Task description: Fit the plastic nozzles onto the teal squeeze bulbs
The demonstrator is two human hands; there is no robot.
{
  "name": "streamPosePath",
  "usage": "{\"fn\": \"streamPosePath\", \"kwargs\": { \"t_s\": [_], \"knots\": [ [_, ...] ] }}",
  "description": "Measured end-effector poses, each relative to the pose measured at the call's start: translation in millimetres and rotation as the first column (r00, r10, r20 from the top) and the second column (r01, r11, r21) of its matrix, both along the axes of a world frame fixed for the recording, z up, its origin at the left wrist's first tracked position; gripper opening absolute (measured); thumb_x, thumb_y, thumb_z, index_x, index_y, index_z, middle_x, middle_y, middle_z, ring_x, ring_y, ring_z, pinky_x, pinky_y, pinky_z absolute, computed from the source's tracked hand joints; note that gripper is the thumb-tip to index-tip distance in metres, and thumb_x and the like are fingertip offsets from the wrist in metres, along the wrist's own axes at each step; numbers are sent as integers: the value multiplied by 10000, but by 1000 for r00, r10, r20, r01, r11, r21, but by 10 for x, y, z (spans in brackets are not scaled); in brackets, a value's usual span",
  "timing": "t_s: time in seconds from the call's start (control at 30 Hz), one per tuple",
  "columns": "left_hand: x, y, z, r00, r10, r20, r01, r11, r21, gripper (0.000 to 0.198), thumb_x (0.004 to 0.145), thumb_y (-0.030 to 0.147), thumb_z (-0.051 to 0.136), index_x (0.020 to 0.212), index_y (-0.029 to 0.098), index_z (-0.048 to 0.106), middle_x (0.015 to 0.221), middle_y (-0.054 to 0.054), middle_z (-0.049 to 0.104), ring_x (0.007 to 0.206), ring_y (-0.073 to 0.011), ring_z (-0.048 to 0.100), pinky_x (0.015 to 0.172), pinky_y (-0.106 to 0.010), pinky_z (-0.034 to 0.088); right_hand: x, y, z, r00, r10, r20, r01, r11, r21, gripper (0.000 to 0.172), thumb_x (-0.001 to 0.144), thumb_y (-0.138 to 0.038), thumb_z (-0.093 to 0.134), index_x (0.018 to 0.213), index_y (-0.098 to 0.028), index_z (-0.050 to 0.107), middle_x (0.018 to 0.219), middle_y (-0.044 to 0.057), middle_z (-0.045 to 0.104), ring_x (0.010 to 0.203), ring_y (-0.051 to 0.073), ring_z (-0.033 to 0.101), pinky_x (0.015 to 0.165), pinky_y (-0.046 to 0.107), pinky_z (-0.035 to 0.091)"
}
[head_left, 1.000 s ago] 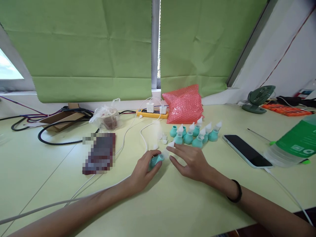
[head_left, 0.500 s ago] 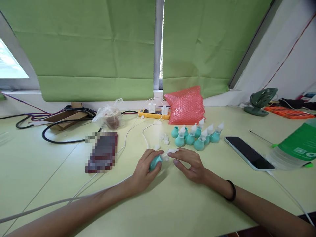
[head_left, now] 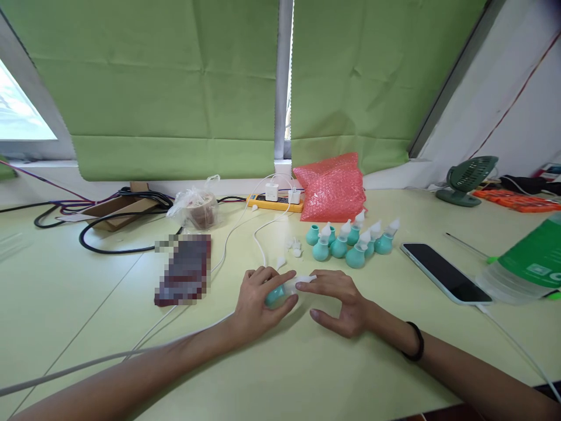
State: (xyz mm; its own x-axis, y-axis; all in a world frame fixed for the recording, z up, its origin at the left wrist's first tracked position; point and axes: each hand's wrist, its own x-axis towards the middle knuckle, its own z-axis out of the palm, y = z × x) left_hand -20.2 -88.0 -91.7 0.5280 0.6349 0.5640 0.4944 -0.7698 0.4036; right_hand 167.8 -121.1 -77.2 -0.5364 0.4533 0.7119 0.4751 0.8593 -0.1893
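Note:
My left hand (head_left: 258, 301) is curled round a teal bulb nasal aspirator (head_left: 276, 295) with a clear, white-tipped nozzle pointing right. Its thumb and index finger stretch forward along the two sides of the bulb. My right hand (head_left: 339, 301) has its thumb well apart from the fingers, and its fingertips lie at the nozzle; whether they press on it I cannot tell. Beyond the hands stands a group of teal bulbs (head_left: 355, 256), most with pale nozzles. One bulb (head_left: 312, 235) at the group's left has an uncovered neck. Small white pieces (head_left: 297, 248) lie left of the group.
A phone (head_left: 442, 272) with a cable lies at right, near a green-labelled bottle (head_left: 532, 257) and a small fan (head_left: 467, 181). Behind are a pink bubble-wrap pouch (head_left: 331, 190) and a yellow power strip (head_left: 276, 203). Tape (head_left: 201, 211), a blurred dark item (head_left: 184, 272) and cables lie left.
My left thumb and index finger have loosened and straightened along the aspirator. My right thumb has moved down, wider apart from its fingers.

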Motion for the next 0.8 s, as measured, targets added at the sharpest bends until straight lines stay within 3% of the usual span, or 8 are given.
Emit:
{"fn": "streamPosePath", "kwargs": {
  "t_s": [0.23,0.37,0.43,0.5,0.6,0.67,0.8],
  "knots": [
    [-10,28,-54,994,-103,-40,104,994,24,325,787,317,481,1095,223,521,760,-24,581,718,-136,537,658,-276,346,11,4,-30,1000,21,4,-21,1000,6,403,706,-210,492,1104,-189,433,791,34,652,721,148,607,717,309,456],
    [-6,28,-57,993,-110,-32,110,994,-10,323,787,306,485,1092,206,522,750,-27,576,710,-140,529,649,-275,346,14,-21,-83,994,-83,-75,76,992,-98,383,693,-232,525,1063,-170,448,964,97,600,841,186,587,702,314,462],
    [-5,30,-53,995,-96,-18,95,995,-33,323,790,300,482,1096,204,518,741,-25,572,697,-140,522,644,-274,348,-4,-34,-102,976,-153,-157,116,969,-219,324,702,-239,532,1011,-167,464,975,109,588,877,199,577,741,333,453],
    [-8,34,-49,996,-84,0,84,995,-49,321,791,299,482,1094,200,520,732,-23,569,687,-139,517,637,-271,350,-30,-36,-110,951,-179,-251,69,917,-393,307,738,-242,511,1028,-171,436,852,74,623,823,180,595,769,341,448],
    [-11,38,-40,998,-63,21,65,995,-74,311,793,302,480,1086,206,525,716,-15,566,669,-135,513,624,-262,353,-64,-16,-111,900,-214,-380,-76,780,-621,269,787,-274,470,1031,-169,429,723,35,634,735,154,608,730,321,473],
    [-10,36,-31,998,-60,27,62,994,-85,305,792,302,481,1080,211,528,713,-12,570,664,-133,516,621,-260,355,-72,10,-116,858,-242,-453,-161,710,-685,219,783,-302,482,952,-163,479,734,44,637,712,151,610,686,305,490],
    [-2,16,-8,998,-55,43,59,994,-94,296,755,296,524,1033,196,545,724,-14,601,679,-140,540,640,-272,359,-62,68,-127,796,-289,-531,-260,630,-732,226,712,-319,575,853,-149,528,677,46,652,629,146,614,647,302,500]
  ]
}}
